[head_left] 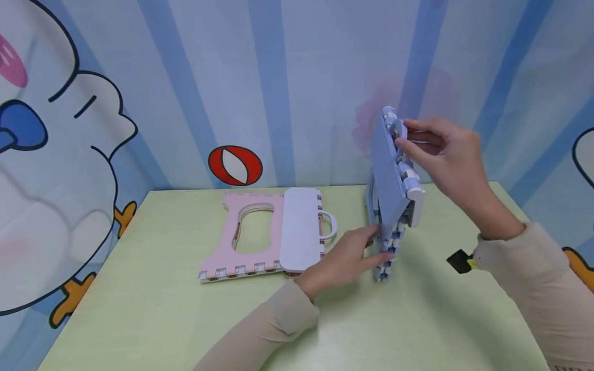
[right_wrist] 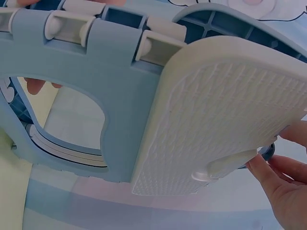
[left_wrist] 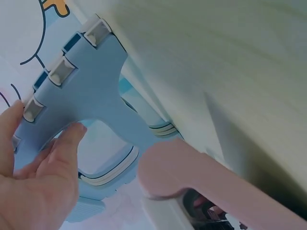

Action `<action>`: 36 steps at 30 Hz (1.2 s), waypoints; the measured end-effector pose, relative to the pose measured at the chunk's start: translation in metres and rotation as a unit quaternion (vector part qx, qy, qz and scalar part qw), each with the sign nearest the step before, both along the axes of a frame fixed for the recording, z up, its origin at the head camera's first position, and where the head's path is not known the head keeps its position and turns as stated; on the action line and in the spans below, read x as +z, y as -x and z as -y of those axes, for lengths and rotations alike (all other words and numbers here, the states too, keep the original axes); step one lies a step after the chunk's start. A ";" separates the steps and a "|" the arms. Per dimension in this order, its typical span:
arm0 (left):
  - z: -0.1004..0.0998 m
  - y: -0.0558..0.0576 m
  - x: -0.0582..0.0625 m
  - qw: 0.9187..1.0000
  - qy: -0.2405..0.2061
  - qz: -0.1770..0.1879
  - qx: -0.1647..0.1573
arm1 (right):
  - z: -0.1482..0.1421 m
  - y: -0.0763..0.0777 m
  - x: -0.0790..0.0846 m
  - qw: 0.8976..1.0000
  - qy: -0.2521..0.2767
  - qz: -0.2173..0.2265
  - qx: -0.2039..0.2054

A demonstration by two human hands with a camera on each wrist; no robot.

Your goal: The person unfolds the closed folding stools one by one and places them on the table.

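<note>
A blue folding step stool [head_left: 387, 165], partly folded, stands tilted on edge at the right of the table. At its upper edge my right hand [head_left: 450, 154] pinches the carry handle between thumb and fingers; the right wrist view shows this hand [right_wrist: 283, 177] beside the stool's white textured panel [right_wrist: 211, 110]. Lower down, my left hand [head_left: 348, 257] grips the hinged leg part. In the left wrist view, fingers of this hand [left_wrist: 43, 187] reach around the blue leg panel [left_wrist: 96, 81] near its cut-out.
Left of the hands, a pink and white folding step stool [head_left: 277, 226] lies flat on the pale green table [head_left: 153, 288], its white handle pointing right. Behind the table hangs a striped cartoon backdrop [head_left: 306, 103]. A small black square [head_left: 459, 262] sits by the right cuff.
</note>
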State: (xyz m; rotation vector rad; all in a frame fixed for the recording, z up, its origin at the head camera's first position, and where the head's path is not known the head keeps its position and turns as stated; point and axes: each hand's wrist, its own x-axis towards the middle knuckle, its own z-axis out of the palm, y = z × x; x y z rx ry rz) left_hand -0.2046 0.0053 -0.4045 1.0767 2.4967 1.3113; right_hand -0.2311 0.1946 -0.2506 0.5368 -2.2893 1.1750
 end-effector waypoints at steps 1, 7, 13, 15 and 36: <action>-0.001 0.000 0.000 1.000 -0.015 0.012 -0.003 | -0.001 0.000 -0.001 1.000 0.002 -0.003 0.002; -0.004 -0.002 0.000 0.994 -0.067 0.084 0.000 | -0.006 -0.004 -0.005 0.999 0.025 -0.023 0.007; -0.005 -0.002 -0.001 0.991 -0.089 0.097 0.013 | -0.013 -0.007 -0.010 0.997 0.063 -0.055 0.003; -0.005 -0.003 -0.001 0.991 -0.093 0.100 0.014 | -0.016 -0.008 -0.013 0.995 0.074 -0.068 0.002; -0.005 -0.001 0.002 0.993 -0.072 0.091 0.037 | -0.054 -0.015 -0.079 0.966 0.236 0.072 0.071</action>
